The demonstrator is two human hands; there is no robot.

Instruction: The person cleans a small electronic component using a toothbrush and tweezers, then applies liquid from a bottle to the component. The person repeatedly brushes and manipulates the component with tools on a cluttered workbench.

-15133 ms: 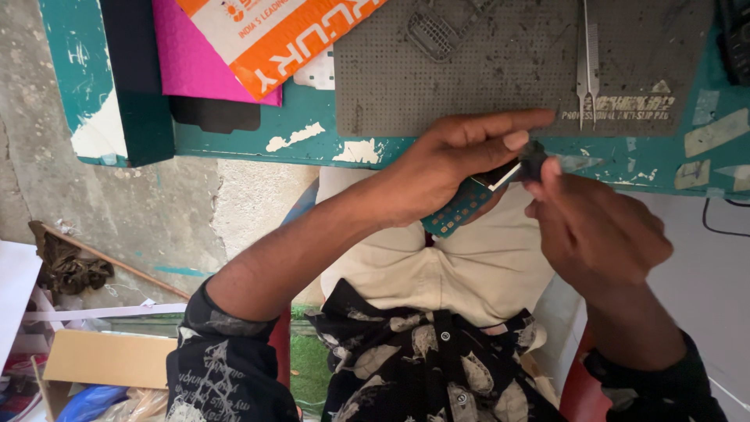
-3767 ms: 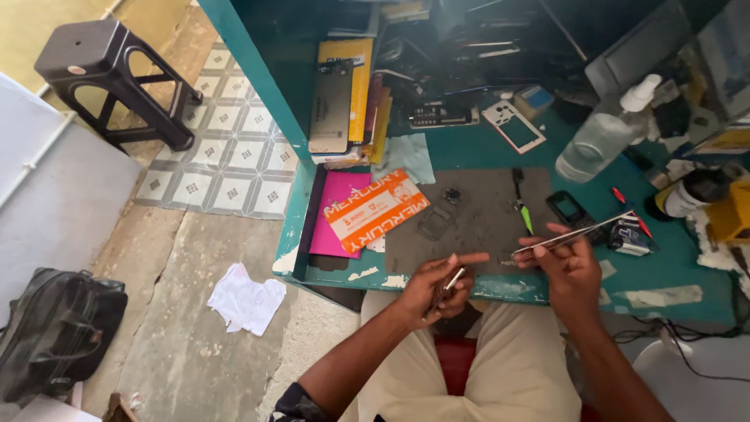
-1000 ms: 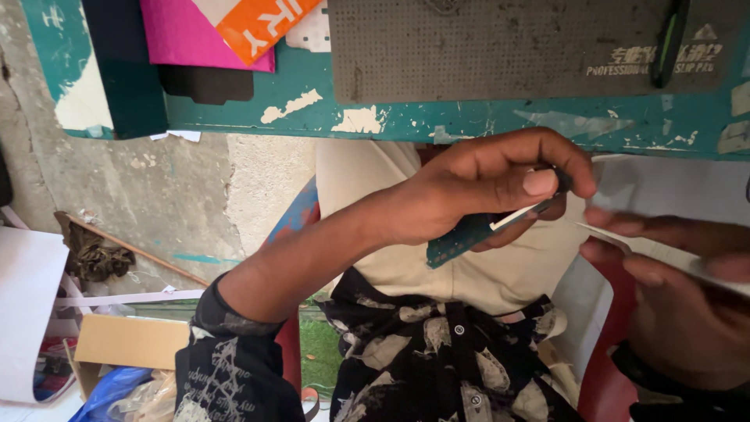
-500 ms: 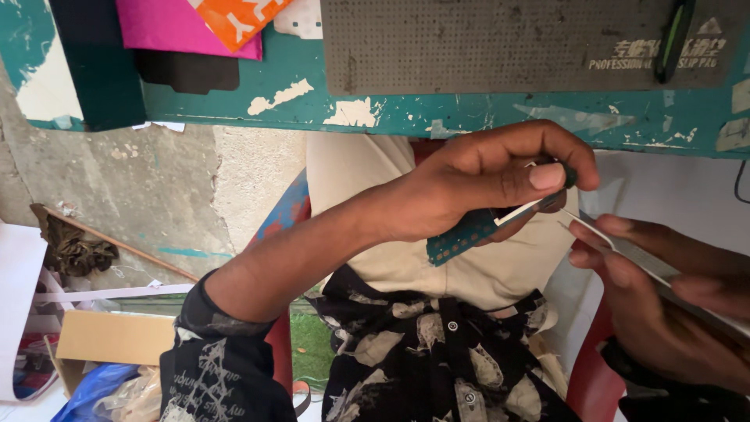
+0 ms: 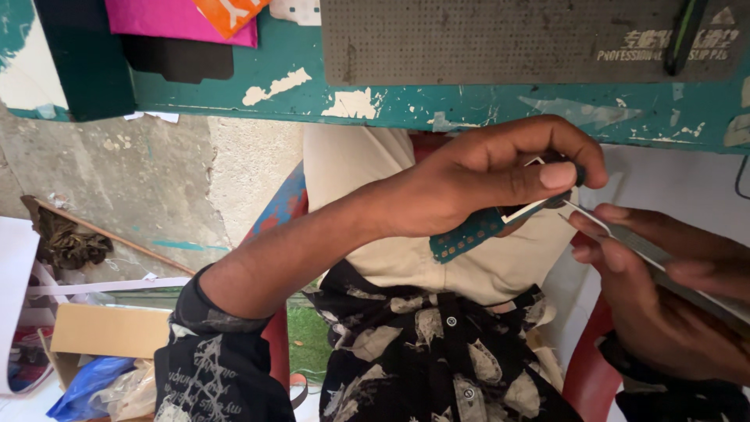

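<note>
My left hand [image 5: 500,168] pinches a small teal circuit board [image 5: 467,234] over my lap, thumb and fingers closed around its upper end. My right hand [image 5: 664,301] holds slim metal tweezers [image 5: 625,238], whose tip touches the board's top edge beside my left thumb. Both hands hover just below the edge of the teal workbench [image 5: 437,105].
A grey perforated mat [image 5: 500,39] lies on the bench with a green-handled tool [image 5: 686,31] on it. A pink sheet [image 5: 168,16] and a dark box [image 5: 82,62] sit at the left. A cardboard box [image 5: 105,332] and rags [image 5: 66,242] lie on the floor.
My right hand has brought the tweezers up and left until their tip meets the board. My left hand has kept the board nearly still.
</note>
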